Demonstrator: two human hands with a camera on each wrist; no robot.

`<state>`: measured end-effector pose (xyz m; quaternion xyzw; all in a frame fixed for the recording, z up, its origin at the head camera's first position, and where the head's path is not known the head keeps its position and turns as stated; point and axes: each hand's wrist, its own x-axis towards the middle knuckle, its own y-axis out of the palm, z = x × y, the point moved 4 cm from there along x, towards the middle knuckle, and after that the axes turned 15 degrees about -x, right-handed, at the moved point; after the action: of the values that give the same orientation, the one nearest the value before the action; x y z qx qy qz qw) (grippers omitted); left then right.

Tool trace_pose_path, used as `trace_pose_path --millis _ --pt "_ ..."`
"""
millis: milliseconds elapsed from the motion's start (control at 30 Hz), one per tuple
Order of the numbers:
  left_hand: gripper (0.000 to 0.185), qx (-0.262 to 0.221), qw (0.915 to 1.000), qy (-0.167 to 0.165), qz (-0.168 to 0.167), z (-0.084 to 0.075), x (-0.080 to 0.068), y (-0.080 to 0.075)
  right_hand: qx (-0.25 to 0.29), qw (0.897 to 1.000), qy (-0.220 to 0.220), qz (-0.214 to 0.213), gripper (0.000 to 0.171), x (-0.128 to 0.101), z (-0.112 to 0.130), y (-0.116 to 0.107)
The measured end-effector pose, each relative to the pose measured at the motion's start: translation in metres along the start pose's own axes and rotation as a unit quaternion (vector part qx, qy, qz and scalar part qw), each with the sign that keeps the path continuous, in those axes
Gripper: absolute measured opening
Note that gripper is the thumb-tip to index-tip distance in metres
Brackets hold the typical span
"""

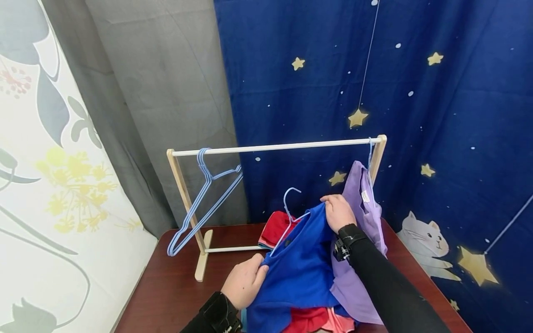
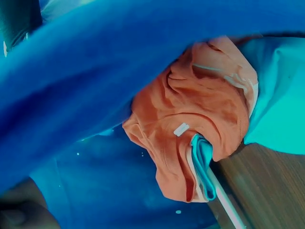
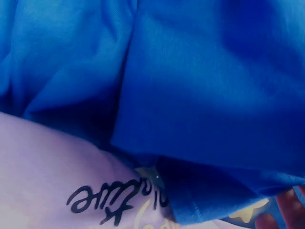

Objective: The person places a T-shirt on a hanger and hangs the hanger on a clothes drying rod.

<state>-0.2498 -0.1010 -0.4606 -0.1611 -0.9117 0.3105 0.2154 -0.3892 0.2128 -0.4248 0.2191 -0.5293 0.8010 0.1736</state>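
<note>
A blue shirt (image 1: 301,263) is held up in front of me by both hands, with a light blue hanger (image 1: 287,203) in its neck opening and the hook sticking out above. My left hand (image 1: 245,281) pinches the shirt's left shoulder between thumb and fingers. At the other shoulder, my right hand (image 1: 339,213) grips the cloth close to the hanger's far arm. Blue cloth (image 3: 209,86) fills most of the right wrist view, and a few fingertips (image 3: 288,207) show at its lower right edge.
Several empty blue hangers (image 1: 206,185) hang at the left of the rack's white rail (image 1: 275,148). A purple garment (image 1: 362,212) hangs at its right end, beside my right arm. Folded red clothing (image 1: 275,229) lies behind the shirt, and more red clothing (image 1: 308,319) on the brown table (image 1: 154,296).
</note>
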Motion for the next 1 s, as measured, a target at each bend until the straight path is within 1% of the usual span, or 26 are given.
trace_pose_path --millis 133,300,367,433,467,533,633,667,733,800,867,933,1000 --pt "0.023 -0.001 1.0000 0.003 -0.003 0.001 -0.001 0.000 0.033 0.998 0.014 0.045 0.036 -0.004 -0.006 0.006" --pt "0.023 -0.007 1.0000 -0.004 -0.006 0.002 -0.002 -0.001 0.074 0.990 0.067 0.100 0.047 -0.009 -0.019 0.012" --pt "0.023 -0.013 0.9999 -0.006 -0.009 0.001 -0.001 -0.002 0.080 0.987 0.083 0.116 0.051 -0.011 -0.022 0.013" --pt "0.023 -0.018 0.9997 -0.010 -0.012 0.000 -0.001 -0.003 0.083 0.986 0.089 0.114 0.053 -0.012 -0.023 0.013" --pt "0.023 -0.020 0.9997 -0.012 -0.012 0.000 -0.001 -0.003 0.082 0.987 0.091 0.104 0.052 -0.012 -0.022 0.012" --pt "0.023 -0.022 0.9995 -0.017 -0.013 -0.001 0.000 -0.003 0.069 0.991 0.090 0.066 0.050 -0.011 -0.018 0.008" --pt "0.023 -0.023 0.9994 -0.024 -0.013 -0.002 0.000 -0.004 0.041 0.997 0.066 -0.009 0.048 -0.009 -0.005 0.000" --pt "0.023 -0.023 0.9993 -0.026 -0.014 -0.002 0.001 -0.004 0.033 0.998 0.055 -0.025 0.048 -0.008 0.001 -0.002" --pt "0.023 -0.023 0.9991 -0.031 -0.016 -0.003 0.001 -0.004 0.015 0.999 0.014 -0.042 0.047 -0.008 0.014 -0.006" --pt "0.022 -0.023 0.9990 -0.033 -0.018 -0.005 0.002 -0.004 0.002 0.999 -0.030 -0.036 0.044 -0.009 0.028 -0.007" --pt "0.022 -0.025 0.9989 -0.033 -0.021 -0.007 0.004 -0.005 -0.012 0.998 -0.061 -0.018 0.037 -0.011 0.039 -0.006" --pt "0.022 -0.030 0.9987 -0.034 -0.022 -0.009 0.005 -0.004 -0.023 0.997 -0.077 -0.004 0.029 -0.011 0.045 -0.005" --pt "0.021 -0.041 0.9982 -0.038 -0.020 -0.011 0.007 -0.004 -0.032 0.996 -0.081 -0.001 0.023 -0.011 0.047 -0.004"
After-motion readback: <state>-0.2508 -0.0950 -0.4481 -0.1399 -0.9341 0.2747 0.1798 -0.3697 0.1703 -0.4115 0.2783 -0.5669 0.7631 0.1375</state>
